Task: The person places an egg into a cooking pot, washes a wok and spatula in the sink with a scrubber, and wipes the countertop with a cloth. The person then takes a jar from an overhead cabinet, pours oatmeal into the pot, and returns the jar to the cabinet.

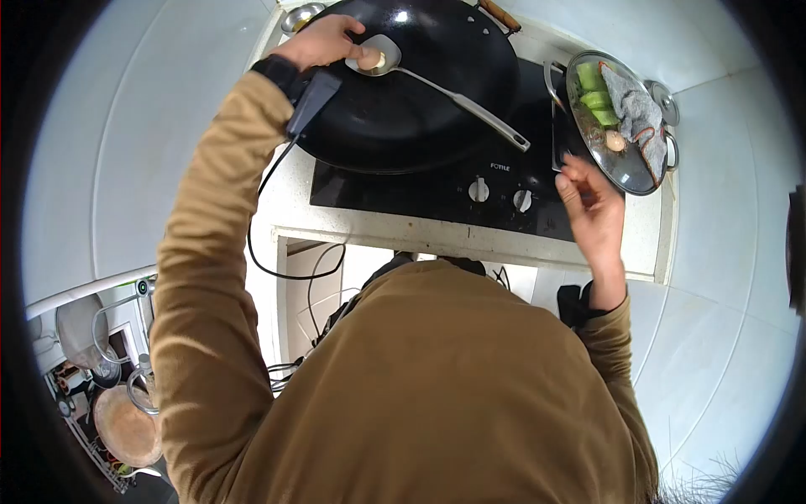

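Observation:
A large black wok [403,126] sits on the black stovetop [403,190]. Across it lies a metal spatula [460,101], its blade at the upper left and its handle pointing down to the right. On the blade rests a small pale, brownish piece [370,60], with the fingertips of my left hand [326,42] touching it. Whether the fingers grip the piece is hard to make out. My right hand [594,202] is raised over the stove's right edge, fingers curled and apart, nothing visible in it, just below the lidded pan.
At the right, a glass lid [625,172] carries green vegetable pieces [597,99], a grey cloth [630,105] and a small light-brown piece [615,140]. A metal bowl [300,17] stands behind the wok. A black cable [251,227] hangs from my left wrist. Two knobs [478,190] face me.

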A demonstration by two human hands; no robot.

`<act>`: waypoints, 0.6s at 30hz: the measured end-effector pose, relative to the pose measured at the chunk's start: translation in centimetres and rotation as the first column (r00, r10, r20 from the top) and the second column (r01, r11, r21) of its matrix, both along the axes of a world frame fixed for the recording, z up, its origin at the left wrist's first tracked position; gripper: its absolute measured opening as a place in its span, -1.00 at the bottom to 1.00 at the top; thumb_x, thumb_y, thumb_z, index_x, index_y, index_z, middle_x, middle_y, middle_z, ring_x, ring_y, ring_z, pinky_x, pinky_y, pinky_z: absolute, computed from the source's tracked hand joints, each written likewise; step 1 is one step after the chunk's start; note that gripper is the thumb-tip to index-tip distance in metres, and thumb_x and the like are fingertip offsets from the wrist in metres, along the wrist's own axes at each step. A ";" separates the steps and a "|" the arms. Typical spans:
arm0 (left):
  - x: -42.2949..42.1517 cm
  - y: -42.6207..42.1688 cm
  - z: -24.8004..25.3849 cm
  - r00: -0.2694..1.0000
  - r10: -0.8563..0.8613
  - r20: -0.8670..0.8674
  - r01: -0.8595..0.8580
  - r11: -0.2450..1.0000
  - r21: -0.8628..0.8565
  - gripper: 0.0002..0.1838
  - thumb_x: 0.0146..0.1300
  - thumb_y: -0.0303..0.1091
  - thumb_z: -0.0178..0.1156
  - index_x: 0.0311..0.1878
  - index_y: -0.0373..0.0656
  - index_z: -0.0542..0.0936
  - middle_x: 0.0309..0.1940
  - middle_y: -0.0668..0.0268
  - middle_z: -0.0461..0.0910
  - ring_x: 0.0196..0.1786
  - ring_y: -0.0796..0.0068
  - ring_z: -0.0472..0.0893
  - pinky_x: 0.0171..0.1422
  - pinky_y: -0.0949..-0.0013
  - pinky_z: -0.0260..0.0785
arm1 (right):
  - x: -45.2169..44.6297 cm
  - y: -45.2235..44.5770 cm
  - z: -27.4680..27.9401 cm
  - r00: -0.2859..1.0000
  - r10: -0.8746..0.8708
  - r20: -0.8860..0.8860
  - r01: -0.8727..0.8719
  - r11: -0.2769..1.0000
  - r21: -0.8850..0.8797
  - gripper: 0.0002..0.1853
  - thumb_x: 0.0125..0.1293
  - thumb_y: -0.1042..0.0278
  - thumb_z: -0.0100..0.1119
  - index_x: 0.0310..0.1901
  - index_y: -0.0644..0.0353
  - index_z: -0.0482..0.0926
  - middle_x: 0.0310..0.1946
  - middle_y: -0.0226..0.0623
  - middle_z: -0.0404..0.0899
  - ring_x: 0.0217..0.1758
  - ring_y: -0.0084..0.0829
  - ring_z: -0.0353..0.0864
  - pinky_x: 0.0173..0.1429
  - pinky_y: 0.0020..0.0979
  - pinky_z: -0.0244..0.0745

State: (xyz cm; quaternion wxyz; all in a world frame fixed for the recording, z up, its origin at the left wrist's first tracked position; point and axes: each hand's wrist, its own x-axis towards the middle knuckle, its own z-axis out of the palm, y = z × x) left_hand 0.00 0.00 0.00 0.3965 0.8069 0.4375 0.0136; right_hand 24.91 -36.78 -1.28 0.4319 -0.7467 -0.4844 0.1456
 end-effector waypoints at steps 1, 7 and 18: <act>0.8 1.3 -1.3 0.995 -0.074 -0.068 0.082 0.990 0.117 -0.25 0.01 -0.18 0.44 0.30 -0.09 0.39 0.15 0.07 0.51 0.20 0.14 0.49 0.26 0.21 0.32 | -0.4 -0.2 -0.4 1.000 0.001 -0.014 0.000 1.000 0.031 -0.71 0.23 0.45 0.31 0.00 0.22 0.63 -0.34 -0.31 0.67 -0.39 -0.68 0.56 -0.37 -0.62 0.44; 2.7 2.8 -5.2 0.931 -0.238 -0.275 0.296 0.936 0.192 -0.18 -0.15 -0.30 0.50 0.27 -0.18 0.40 0.07 0.02 0.54 0.17 0.14 0.52 0.26 0.31 0.33 | -4.0 -1.9 -1.5 0.996 -0.047 -0.079 0.040 0.995 -0.090 -0.77 0.23 0.45 0.31 -0.07 0.26 0.65 -0.37 -0.29 0.68 -0.37 -0.63 0.59 -0.34 -0.59 0.47; 3.5 4.5 -9.0 0.921 -0.265 -0.287 0.350 0.886 0.304 -0.32 -0.24 -0.33 0.52 0.07 -0.17 0.54 -0.03 0.08 0.60 0.08 0.10 0.58 0.20 0.26 0.41 | -8.2 -2.3 -3.0 0.991 -0.075 -0.110 0.052 0.979 -0.197 -0.77 0.24 0.42 0.29 -0.08 0.26 0.65 -0.28 -0.20 0.69 -0.34 -0.53 0.65 -0.35 -0.54 0.51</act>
